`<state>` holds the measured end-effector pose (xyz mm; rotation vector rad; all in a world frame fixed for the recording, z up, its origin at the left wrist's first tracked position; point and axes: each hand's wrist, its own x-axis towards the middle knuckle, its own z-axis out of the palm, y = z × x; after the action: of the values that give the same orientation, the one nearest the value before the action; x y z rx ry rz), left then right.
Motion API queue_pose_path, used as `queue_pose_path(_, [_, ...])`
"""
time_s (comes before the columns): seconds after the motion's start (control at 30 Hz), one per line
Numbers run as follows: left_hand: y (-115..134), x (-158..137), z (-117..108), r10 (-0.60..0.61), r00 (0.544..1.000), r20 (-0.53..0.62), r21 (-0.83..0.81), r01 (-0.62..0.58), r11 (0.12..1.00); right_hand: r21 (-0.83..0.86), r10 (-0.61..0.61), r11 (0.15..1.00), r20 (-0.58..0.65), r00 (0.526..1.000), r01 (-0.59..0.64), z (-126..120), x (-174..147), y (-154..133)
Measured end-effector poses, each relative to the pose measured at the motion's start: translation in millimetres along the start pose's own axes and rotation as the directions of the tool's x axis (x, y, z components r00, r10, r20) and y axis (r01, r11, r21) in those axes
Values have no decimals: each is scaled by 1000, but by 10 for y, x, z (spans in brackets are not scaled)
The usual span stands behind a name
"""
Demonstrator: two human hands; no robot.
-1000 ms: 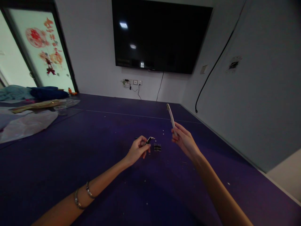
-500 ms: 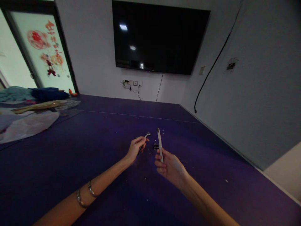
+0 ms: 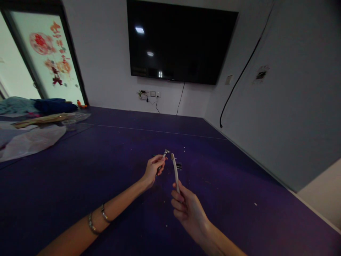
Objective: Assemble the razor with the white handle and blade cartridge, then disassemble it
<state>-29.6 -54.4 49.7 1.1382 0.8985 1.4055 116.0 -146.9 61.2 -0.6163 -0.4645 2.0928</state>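
Observation:
My left hand (image 3: 153,170) is closed around the dark handle of a razor (image 3: 165,153), whose silver head sticks out past the fingertips. In my right hand (image 3: 188,209) is a pale toothbrush (image 3: 175,171), gripped low on its handle. Its dark-bristled head points up and left, close beside the razor head; whether the two touch, I cannot tell. Just behind the toothbrush, a small clear case with dark contents (image 3: 179,166) lies on the purple surface (image 3: 119,213).
White crumbs are scattered about the purple surface. At the left lie a whitish plastic sheet (image 3: 34,144), a clear cup (image 3: 69,124) and dark blue cloth (image 3: 54,106). A black cable (image 3: 241,73) hangs down the right wall; a television (image 3: 183,42) is mounted ahead.
My right hand has moved down and slightly left, bringing the toothbrush head over to the razor head. My left hand has barely shifted and keeps hold of the razor.

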Motion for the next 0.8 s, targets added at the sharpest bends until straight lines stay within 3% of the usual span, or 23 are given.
queue_pose_path(0.43, [3,-40,29,23,997,-79,58,-18,998,-30,-61,998,-78,995,58,45,-1,108])
queue_pose_path(0.8, [33,-46,38,13,998,-64,79,-8,997,-42,-96,995,-88,991,92,101,-26,115])
